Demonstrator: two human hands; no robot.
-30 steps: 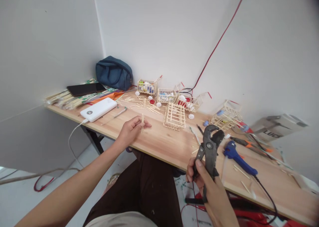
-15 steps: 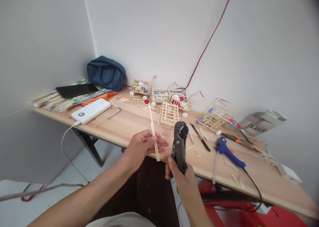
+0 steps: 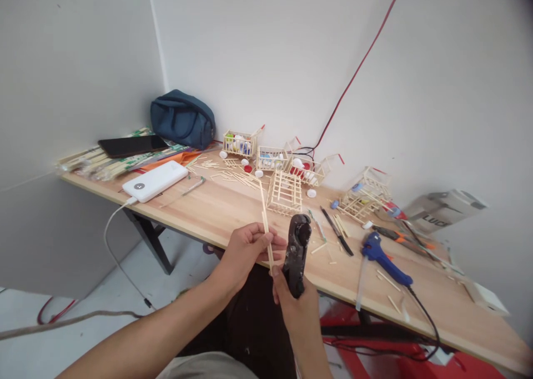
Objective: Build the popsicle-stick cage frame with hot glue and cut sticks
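My left hand (image 3: 245, 254) pinches a few thin wooden sticks (image 3: 265, 223) between thumb and fingers. They stand almost upright, one reaching higher than the others. In my right hand (image 3: 300, 309) is a black plier-like tool (image 3: 296, 254), its head pointing up and its handles wrapped by my fingers. My right thumb is at the lower end of the sticks. Both hands are close together over the table's front edge. Just beyond them lies a small basket frame of sticks (image 3: 285, 192).
On the wooden table (image 3: 225, 212) stand several small stick carts (image 3: 272, 160) with bottle-cap wheels. A blue glue gun (image 3: 385, 259), a black pen (image 3: 336, 231) and orange-handled pliers (image 3: 402, 236) lie right. A white power bank (image 3: 155, 182), a phone (image 3: 132, 145) and a blue pouch (image 3: 183, 118) are left.
My right hand has moved left and closer to my left hand, its thumb now at the sticks' lower ends. The tool has turned more upright. The view has shifted slightly.
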